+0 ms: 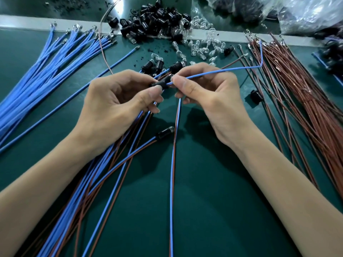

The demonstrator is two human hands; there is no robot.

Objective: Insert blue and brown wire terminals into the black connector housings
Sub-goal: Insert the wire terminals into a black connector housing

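Above the middle of the green surface (204, 210), a black connector housing (160, 84) was pinched between the thumb and curled fingers of the left hand (118, 101). The right hand (209, 97) met it from the other side, thumb and forefinger pressed together on a blue wire (213, 72) just where its end reached the housing. The fingertips hid the terminal, so whether it was seated could not be told. From that pinch the blue wire ran toward the right edge, then bent sharply toward the far edge.

A paired blue and brown lead (172, 182) dropped from between the two hands straight to the near edge. Just beside it lay a finished housing with a bulb (165, 133), its own wires trailing toward the near left corner among a sheaf of wired pairs (104, 182).

Loose blue wires (46, 67) fanned across the left side, their terminals pointing at the far edge. Loose brown wires (306, 93) lay likewise along the right side. A single black housing (255, 96) sat apart, between the right hand and the brown wires.

Along the far edge were a heap of black housings (159, 19) and, just beside it, scattered clear bulbs (202, 45). A crumpled plastic bag (306, 13) filled the far right corner.
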